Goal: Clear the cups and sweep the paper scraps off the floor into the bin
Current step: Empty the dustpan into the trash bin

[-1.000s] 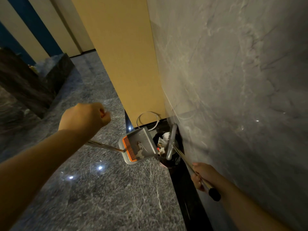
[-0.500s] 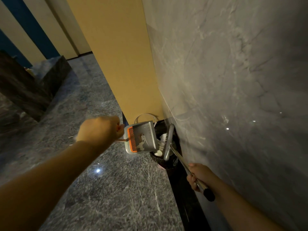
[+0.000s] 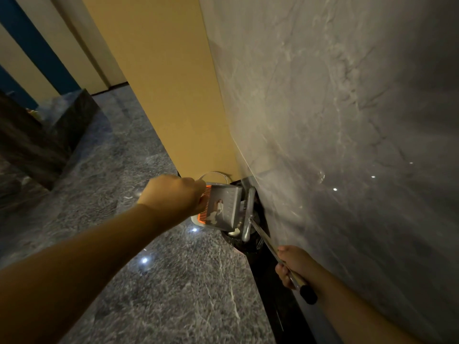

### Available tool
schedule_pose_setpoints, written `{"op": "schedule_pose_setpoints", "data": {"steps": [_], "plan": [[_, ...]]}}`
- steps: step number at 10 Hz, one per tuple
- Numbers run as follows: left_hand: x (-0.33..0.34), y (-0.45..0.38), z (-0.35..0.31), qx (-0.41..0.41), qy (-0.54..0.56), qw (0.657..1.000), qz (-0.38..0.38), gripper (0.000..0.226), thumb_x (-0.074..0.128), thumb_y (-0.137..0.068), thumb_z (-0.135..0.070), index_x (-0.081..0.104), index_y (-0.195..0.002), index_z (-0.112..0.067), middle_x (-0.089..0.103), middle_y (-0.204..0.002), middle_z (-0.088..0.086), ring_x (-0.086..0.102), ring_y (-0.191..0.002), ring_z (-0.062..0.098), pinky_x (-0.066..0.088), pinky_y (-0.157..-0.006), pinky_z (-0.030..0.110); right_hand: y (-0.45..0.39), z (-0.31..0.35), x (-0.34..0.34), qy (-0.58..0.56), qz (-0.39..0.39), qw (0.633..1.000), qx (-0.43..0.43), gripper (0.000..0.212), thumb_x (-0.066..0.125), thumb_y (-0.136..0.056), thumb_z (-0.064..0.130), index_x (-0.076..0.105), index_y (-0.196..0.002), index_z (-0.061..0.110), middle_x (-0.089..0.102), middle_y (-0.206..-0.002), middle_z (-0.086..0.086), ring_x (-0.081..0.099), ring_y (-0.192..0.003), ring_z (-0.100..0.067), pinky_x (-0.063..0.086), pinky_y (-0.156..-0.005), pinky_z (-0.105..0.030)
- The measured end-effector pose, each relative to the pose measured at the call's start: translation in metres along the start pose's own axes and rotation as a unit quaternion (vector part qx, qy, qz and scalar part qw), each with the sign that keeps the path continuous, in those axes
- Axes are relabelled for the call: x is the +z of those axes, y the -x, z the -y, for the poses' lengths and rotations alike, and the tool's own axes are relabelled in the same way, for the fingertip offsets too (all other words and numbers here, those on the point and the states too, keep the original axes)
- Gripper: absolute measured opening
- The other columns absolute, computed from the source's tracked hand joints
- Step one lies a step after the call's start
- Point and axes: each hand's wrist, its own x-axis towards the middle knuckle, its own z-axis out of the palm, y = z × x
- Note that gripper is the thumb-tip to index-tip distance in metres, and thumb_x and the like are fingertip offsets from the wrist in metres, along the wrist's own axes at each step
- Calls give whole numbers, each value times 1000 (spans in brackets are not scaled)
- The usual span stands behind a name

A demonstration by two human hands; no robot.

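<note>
My left hand [image 3: 173, 194] grips the handle of a grey dustpan [image 3: 229, 209] with an orange comb edge. The pan is tilted over a dark bin [image 3: 244, 244] that stands against the marble wall. White paper scraps [image 3: 215, 217] lie inside the pan. My right hand [image 3: 294, 265] holds the metal pole of a broom, whose grey head [image 3: 248, 214] sits over the bin beside the pan. Something white shows in the bin under the pan.
A grey marble wall [image 3: 347, 145] rises on the right and a tan panel [image 3: 161, 83] stands behind the bin. A thin wire ring [image 3: 216, 173] lies at the panel's foot. A dark stone block [image 3: 49, 135] stands at the left on the glossy marble floor.
My left hand moved right and nearer the bin, bringing the dustpan over the bin's opening and tilting it more steeply. The right hand and broom stayed at the bin.
</note>
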Motion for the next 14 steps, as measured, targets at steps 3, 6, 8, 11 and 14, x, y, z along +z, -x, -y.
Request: {"op": "schedule_pose_setpoints", "data": {"steps": [3,6,8,11,14], "plan": [[7,-5,-12,19,-20,996,83,21,56,-93,-38,60,-81,-21,50,-58,-6,45,-45,15,39,-44,23,-9,-2,7,135,-76,985,-75,18,34,-99,19,44,-84,15,42,-61,-7,39,-37,-11,35,-36,-17],[-2,-8,-23,23,-41,983,178,18,47,-100,-39,55,-96,-23,40,-62,-9,49,-53,10,45,-48,24,-16,-2,10,55,-78,994,-58,20,34,-100,17,46,-85,11,44,-64,-8,43,-44,-13,35,-40,-23],[0,-13,-5,-44,-10,999,31,26,71,-86,-35,60,-71,-16,49,-51,-3,48,-37,20,49,-38,30,-23,-4,10,16,-78,996,-45,20,36,-100,24,46,-89,12,45,-65,-9,43,-45,-14,36,-39,-22],[4,-13,1,-40,4,999,14,28,75,-82,-30,56,-67,-16,44,-48,-3,43,-34,20,43,-37,24,-18,-1,13,30,-93,994,-53,23,34,-101,21,46,-84,11,44,-64,-10,43,-42,-14,36,-42,-24],[5,-7,18,-59,-9,998,-30,35,55,-89,-37,54,-64,-13,49,-49,2,48,-36,24,49,-38,32,2,2,10,121,-80,983,-114,28,40,-94,8,46,-74,26,43,-62,-2,40,-49,-14,34,-47,-26]]}}
